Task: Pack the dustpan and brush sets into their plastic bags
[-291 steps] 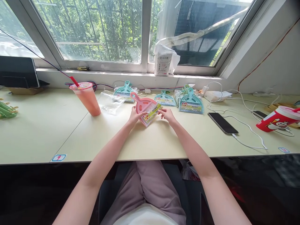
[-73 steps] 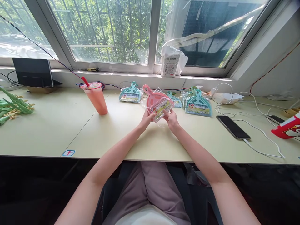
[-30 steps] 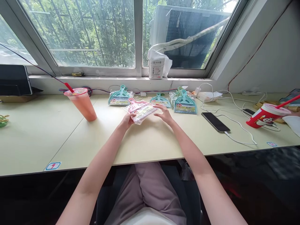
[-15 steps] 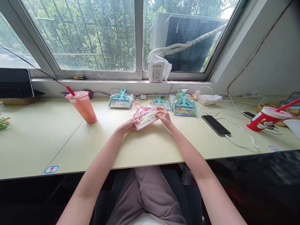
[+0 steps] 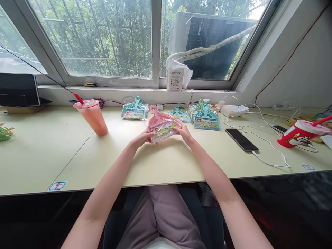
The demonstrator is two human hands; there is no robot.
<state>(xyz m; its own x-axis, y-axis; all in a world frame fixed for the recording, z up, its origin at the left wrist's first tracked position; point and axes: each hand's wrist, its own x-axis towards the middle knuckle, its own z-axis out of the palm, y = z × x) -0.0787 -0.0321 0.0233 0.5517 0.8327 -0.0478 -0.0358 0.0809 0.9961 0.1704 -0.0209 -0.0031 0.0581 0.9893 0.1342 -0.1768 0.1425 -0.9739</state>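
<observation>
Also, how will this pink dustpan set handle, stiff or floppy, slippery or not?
The pink dustpan set is probably stiff, as its pan shows no bend. The shiny clear wrap may slide and crinkle. It's likely light for its size, since it looks like thin moulded plastic.

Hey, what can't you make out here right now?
All in the head view:
- Left hand: some fingers hidden behind the pink dustpan.
- Pink dustpan's label: small print too tiny to read.
- Green dustpan: mostly behind the front teal dustpan.
- Dark screen: cut off by the left edge.
- Green bundle: cut off by the left edge.
</observation>
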